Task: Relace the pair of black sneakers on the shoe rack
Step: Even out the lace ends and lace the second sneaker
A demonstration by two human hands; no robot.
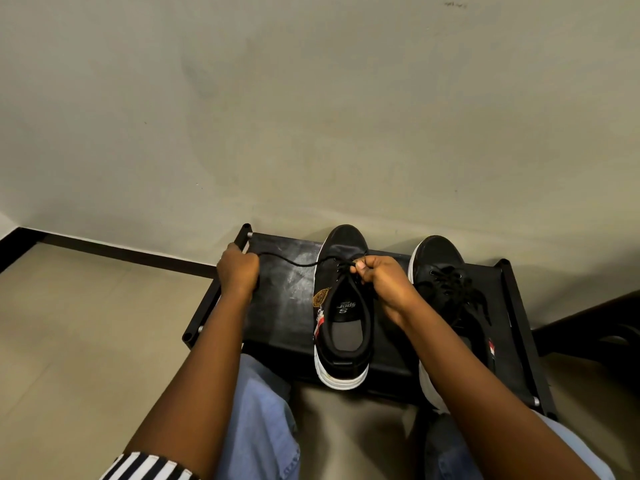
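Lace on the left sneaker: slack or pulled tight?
Pulled tight, nearly. The lace runs in an almost straight line from the left sneaker out to the left hand; the right hand pinches it at the eyelets.

black sneakers (343, 306) side by side, shoe rack (287, 289)

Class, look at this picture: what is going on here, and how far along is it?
A seated person is lacing black sneakers on a low black shoe rack. The left hand pulls one lace end out sideways, while the right hand pinches the laces at the eyelets of the left sneaker, whose upper eyelets look unlaced. The right sneaker beside it already has laces.
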